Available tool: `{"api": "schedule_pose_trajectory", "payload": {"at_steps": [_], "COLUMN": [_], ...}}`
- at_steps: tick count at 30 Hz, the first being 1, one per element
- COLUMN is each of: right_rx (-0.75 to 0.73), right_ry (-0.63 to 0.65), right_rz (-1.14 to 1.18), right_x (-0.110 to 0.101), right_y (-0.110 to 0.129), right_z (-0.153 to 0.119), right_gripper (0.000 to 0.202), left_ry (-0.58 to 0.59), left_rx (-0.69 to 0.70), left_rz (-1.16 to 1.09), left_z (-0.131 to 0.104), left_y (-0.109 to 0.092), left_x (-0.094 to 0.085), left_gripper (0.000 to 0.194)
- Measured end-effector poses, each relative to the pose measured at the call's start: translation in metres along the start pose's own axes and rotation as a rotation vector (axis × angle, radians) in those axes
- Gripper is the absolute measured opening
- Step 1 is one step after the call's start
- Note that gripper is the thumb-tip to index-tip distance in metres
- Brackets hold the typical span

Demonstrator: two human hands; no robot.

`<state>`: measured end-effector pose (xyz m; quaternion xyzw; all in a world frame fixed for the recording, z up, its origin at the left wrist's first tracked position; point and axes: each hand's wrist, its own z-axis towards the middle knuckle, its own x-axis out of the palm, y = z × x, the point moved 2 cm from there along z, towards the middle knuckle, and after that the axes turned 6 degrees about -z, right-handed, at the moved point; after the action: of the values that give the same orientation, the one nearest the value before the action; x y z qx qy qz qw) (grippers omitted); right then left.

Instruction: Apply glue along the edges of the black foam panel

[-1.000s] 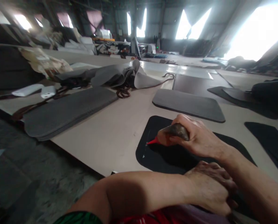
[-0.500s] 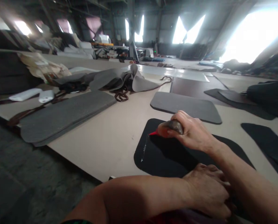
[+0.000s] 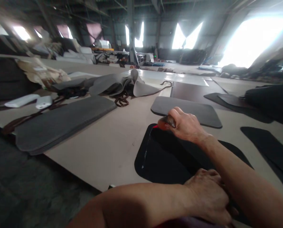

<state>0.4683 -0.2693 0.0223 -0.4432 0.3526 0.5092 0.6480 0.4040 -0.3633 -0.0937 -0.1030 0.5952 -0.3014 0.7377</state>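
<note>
A black pad with rounded corners (image 3: 165, 161) lies flat on the table (image 3: 94, 152) in front of me. My right hand (image 3: 186, 123) is wrapped round a brownish glue bottle (image 3: 164, 123), tilted so its red tip meets the pad near the far left corner. A thin glossy line (image 3: 145, 153) runs on the pad from the tip toward the near left edge. My left hand (image 3: 209, 194) rests at the pad's near edge with bent fingers; what lies under them is hidden.
Stacked grey pads (image 3: 65, 122) lie at left, another grey pad (image 3: 186, 110) beyond the black one, and black pieces (image 3: 269, 155) at right. Farther back are crumpled grey sheets (image 3: 110, 84), a brown cord (image 3: 121, 100) and white objects (image 3: 22, 100).
My right hand with the bottle has moved away from me along the pad's left side, and the glossy line is longer. The whole view has shifted slightly.
</note>
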Motion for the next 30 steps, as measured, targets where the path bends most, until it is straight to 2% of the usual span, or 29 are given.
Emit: {"api": "schedule_pose_trajectory", "payload": {"at_steps": [6,10,16,23,30], "right_rx": [0.050,0.069,0.084,0.254,0.467], "right_ry": [0.001,0.036,0.079,0.198,0.210], "right_rz": [-0.019,-0.007,-0.033,-0.116,-0.206], "right_x": [0.004,0.000,-0.014,-0.028,-0.037], "right_y": [-0.006,-0.013,-0.040,-0.103,-0.158], "right_z": [0.003,0.002,-0.013,-0.070,-0.146], "right_gripper": [0.019,0.022,0.023,0.024,0.026], "left_ry": [-0.007,0.017,-0.005,-0.078,-0.120], "left_rx": [0.002,-0.036,-0.104,-0.087,-0.100], "left_rz": [0.040,0.016,-0.057,-0.089,-0.153], "left_z": [-0.001,-0.002,-0.004,-0.006,-0.007], "left_y": [0.000,-0.003,-0.004,-0.007,-0.007], "left_x": [0.001,-0.001,-0.002,-0.008,-0.006], "left_gripper": [0.041,0.035,0.026,0.020,0.019]}}
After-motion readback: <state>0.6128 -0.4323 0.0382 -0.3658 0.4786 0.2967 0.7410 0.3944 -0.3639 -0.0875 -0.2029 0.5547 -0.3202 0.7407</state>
